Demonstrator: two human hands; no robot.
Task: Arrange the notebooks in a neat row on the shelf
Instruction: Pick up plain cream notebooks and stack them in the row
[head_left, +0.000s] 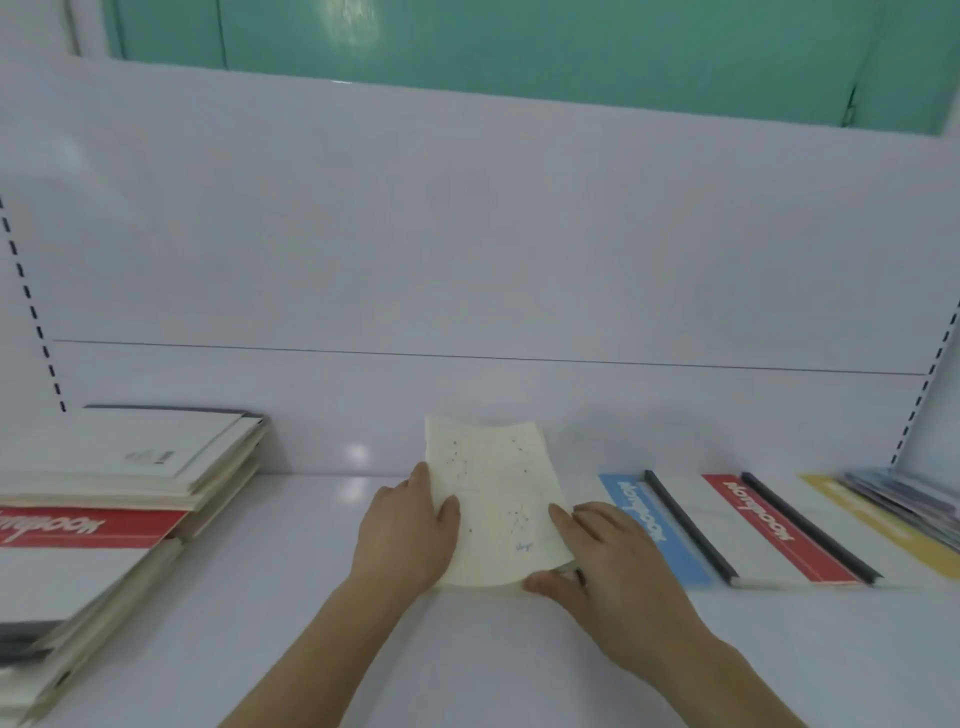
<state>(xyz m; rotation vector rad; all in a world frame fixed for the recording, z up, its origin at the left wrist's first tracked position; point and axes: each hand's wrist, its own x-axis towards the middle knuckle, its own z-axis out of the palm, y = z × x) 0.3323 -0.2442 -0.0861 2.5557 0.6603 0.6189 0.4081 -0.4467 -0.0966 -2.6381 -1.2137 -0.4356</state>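
Gripping the cream notebook (493, 499), both hands' fingers (566, 519) hide its side edges

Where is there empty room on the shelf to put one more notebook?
Bare shelf lies between the notebook pile and the left hand holding the cream notebook. The right side is crowded: blue notebook, red notebook, yellow notebook.
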